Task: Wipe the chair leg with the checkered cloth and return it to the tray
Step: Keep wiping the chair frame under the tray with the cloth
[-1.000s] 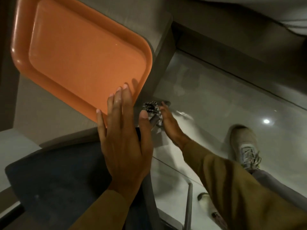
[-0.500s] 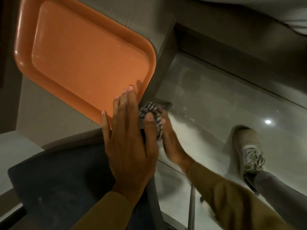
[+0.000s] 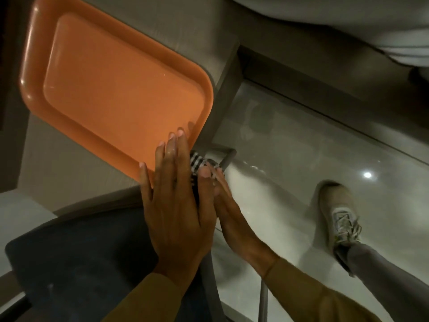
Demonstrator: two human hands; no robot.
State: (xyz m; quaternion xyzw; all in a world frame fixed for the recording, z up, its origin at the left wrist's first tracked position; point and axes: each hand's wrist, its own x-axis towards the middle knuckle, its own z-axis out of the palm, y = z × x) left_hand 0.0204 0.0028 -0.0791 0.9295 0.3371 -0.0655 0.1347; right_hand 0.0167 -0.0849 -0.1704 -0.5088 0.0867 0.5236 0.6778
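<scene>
My left hand [image 3: 177,205] lies flat with fingers spread on the front corner of the dark chair seat [image 3: 81,259]. Below that corner my right hand [image 3: 232,212] holds the black-and-white checkered cloth [image 3: 197,161] bunched against the grey chair leg [image 3: 226,160], whose lower end shows just past the cloth. The left hand hides most of the cloth and leg. The orange tray [image 3: 34,73] lies empty on the beige table, just above my left fingertips.
The beige table [image 3: 62,163] ends at a corner beside the tray. Glossy light floor tiles [image 3: 290,159] spread to the right. My shoe [image 3: 336,212] stands on them. A second thin chair leg [image 3: 262,298] runs down at the bottom. A white draped surface [image 3: 348,17] lies at top right.
My right hand has slid the cloth up along the chair leg toward the seat, then a little back down. My left hand stays flat on the seat corner.
</scene>
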